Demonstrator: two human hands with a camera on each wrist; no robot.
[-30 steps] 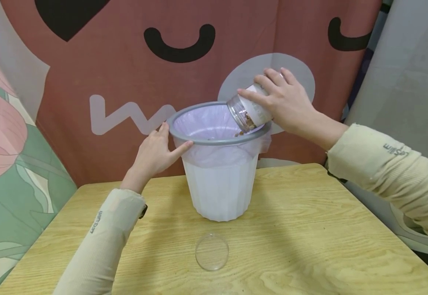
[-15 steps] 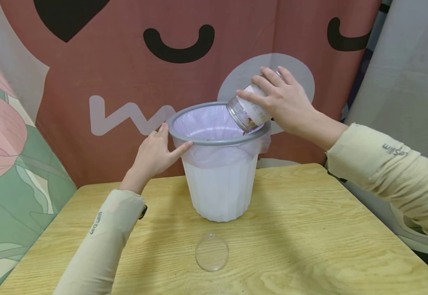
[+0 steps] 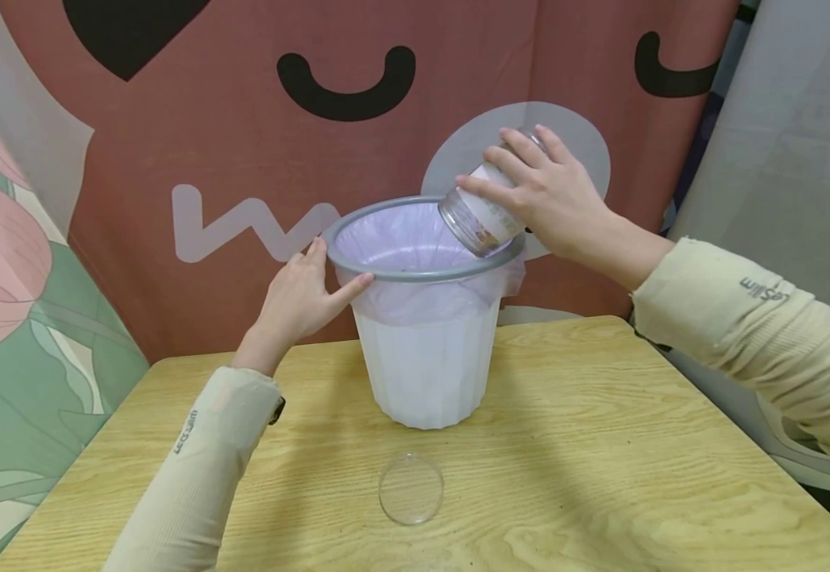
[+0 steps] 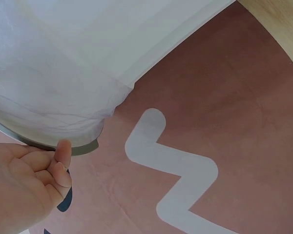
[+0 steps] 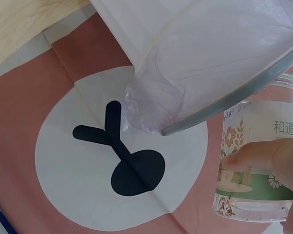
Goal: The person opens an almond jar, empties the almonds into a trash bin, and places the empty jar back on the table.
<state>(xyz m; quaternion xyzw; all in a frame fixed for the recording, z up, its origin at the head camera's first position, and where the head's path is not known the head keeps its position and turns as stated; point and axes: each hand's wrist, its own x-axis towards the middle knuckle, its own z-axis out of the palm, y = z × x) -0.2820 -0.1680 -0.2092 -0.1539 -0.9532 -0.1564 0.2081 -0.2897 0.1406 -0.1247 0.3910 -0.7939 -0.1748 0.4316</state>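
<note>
In the head view my right hand [image 3: 553, 191] grips a clear jar [image 3: 486, 210] with a white label, tipped mouth-down over the right side of a white bin [image 3: 425, 365]. A few brown bits [image 3: 484, 238] show inside near the jar's mouth. The right wrist view shows the jar [image 5: 256, 180] with green and flower print, fingers across its label. At the bin's left, my left hand [image 3: 300, 294] rests on the grey rim [image 3: 422, 276], thumb stretched along the front. A pale purple bag [image 3: 415, 230] lines the bin and folds outside. Its bottom is hidden.
A clear round lid [image 3: 411, 488] lies on the wooden table [image 3: 600, 445] in front of the bin. Behind the table hangs a reddish cartoon-print cloth [image 3: 243, 127], with a grey cloth [image 3: 793, 175] at the right.
The right hand has tipped the jar slightly more steeply. Brown bits that were at the jar's mouth have dropped out of view. The left hand and bin have hardly moved.
</note>
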